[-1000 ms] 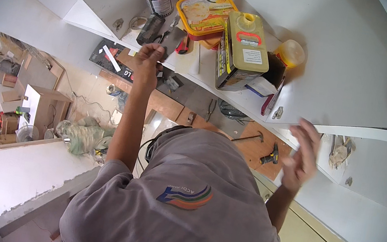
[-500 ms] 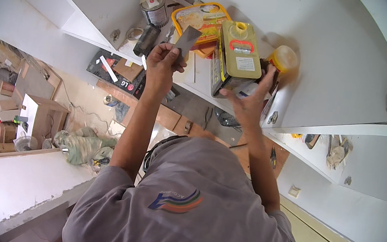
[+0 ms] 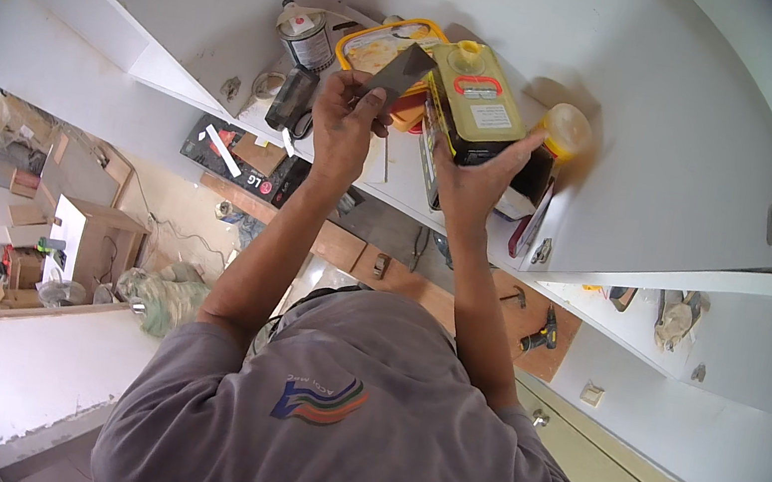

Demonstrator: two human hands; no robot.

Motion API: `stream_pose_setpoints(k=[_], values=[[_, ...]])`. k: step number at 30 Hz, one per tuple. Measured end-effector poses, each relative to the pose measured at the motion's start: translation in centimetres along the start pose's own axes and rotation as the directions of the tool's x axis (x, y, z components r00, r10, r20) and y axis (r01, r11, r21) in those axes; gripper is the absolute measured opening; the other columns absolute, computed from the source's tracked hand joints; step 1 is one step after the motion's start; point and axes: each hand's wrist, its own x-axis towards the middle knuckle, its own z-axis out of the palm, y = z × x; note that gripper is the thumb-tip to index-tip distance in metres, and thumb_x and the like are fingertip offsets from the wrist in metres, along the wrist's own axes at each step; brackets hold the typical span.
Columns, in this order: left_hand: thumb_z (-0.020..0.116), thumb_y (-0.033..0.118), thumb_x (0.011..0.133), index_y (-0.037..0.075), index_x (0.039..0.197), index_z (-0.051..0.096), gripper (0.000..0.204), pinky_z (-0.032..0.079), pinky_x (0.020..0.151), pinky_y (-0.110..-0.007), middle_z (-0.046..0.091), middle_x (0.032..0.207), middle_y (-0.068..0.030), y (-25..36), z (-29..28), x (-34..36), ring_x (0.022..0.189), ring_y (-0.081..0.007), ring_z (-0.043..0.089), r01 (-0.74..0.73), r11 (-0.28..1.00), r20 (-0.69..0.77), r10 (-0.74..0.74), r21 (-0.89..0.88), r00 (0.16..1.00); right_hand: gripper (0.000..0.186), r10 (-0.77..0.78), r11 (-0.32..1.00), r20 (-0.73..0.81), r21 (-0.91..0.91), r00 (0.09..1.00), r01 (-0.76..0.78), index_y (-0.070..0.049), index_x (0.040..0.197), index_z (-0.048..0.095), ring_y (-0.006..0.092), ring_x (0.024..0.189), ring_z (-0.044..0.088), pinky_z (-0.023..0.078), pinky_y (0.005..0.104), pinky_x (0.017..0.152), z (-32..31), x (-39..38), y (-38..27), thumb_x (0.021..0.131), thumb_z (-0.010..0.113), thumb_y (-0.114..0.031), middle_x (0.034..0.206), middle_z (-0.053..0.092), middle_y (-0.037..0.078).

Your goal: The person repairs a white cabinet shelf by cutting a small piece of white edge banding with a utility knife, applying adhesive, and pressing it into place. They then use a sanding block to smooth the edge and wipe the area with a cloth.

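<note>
My left hand (image 3: 343,128) holds a thin dark rectangular plate (image 3: 405,67) up over the cabinet shelf, fingers closed round it. My right hand (image 3: 472,179) grips the lower near end of a rectangular olive-green and black tin (image 3: 474,88) with a yellow spout, thumb on its near right corner. Behind the plate lies a yellow-rimmed plastic tub (image 3: 368,36). At its left stand a round metal can (image 3: 306,42) and a dark block-like object (image 3: 289,101). A yellow tub with a translucent lid (image 3: 568,129) sits right of the tin, beside an open box partly hidden by my right hand.
The shelf (image 3: 378,164) has hinged doors on its edge. Below lie a black carton (image 3: 233,156), wooden boards (image 3: 331,237), a hammer (image 3: 513,297) and a drill (image 3: 543,332). Boxes and cabinet parts (image 3: 83,244) crowd the lower left. A lower compartment (image 3: 647,313) holds small items.
My right hand has come in from the right and taken hold of the tin, shifting from its side to its near end. My left hand has risen rightward with the plate.
</note>
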Motion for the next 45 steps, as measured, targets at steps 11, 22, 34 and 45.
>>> stream_pose_setpoints(k=[11, 22, 34, 45], values=[[0.069, 0.002, 0.098, 0.003, 0.119, 0.060, 0.023, 0.047, 0.056, -0.024, 0.070, 0.092, -0.0052, 3.0, -4.8, 0.4, 0.068, -0.0102, 0.064, -0.025, 0.997, -0.118, 0.015, -0.077, 0.993, 0.122, -0.103, 0.974, 0.078, -0.196, 0.992, 0.117, 0.009, 0.162, 0.017, 0.0416, 0.129, 0.056, 0.045, 0.0457, 0.111, -6.0, 2.6, -9.4, 0.071, 0.093, -0.021, 0.139, 0.055, 0.031], [0.067, 0.004, 0.097, -0.005, 0.125, 0.065, 0.029, 0.038, 0.054, -0.023, 0.066, 0.084, -0.0015, 0.2, -9.7, -3.6, 0.064, -0.0058, 0.052, 0.208, 0.943, 0.048, -0.228, 0.258, 0.973, 0.116, -0.156, 0.925, 0.635, -0.174, 0.757, 0.337, -0.009, 0.165, 0.030, 0.0423, 0.114, 0.064, 0.055, 0.0513, 0.094, -10.7, 0.8, -9.0, 0.065, 0.087, -0.023, 0.127, 0.061, 0.023], [0.070, 0.006, 0.097, -0.001, 0.122, 0.068, 0.026, 0.040, 0.056, -0.020, 0.067, 0.086, 0.0018, -7.5, -8.0, -8.1, 0.064, -0.0036, 0.051, 0.487, 0.867, 0.231, -0.499, 0.110, 0.835, 0.117, 0.152, 0.833, 0.800, -0.420, 0.581, 0.360, -0.024, 0.167, 0.029, 0.0416, 0.118, 0.064, 0.055, 0.0534, 0.097, -12.7, 0.1, -8.9, 0.063, 0.083, -0.025, 0.133, 0.059, 0.021], [0.068, 0.005, 0.093, -0.005, 0.118, 0.067, 0.026, 0.039, 0.053, -0.022, 0.064, 0.081, 0.0002, -9.4, -6.4, -9.4, 0.062, -0.0046, 0.052, 0.547, 0.825, 0.354, -0.558, 0.141, 0.751, 0.122, 0.276, 0.745, 0.818, -0.513, 0.504, 0.427, -0.026, 0.168, 0.027, 0.0426, 0.113, 0.066, 0.056, 0.0506, 0.098, -13.6, 1.0, -9.4, 0.060, 0.085, -0.023, 0.125, 0.063, 0.021]])
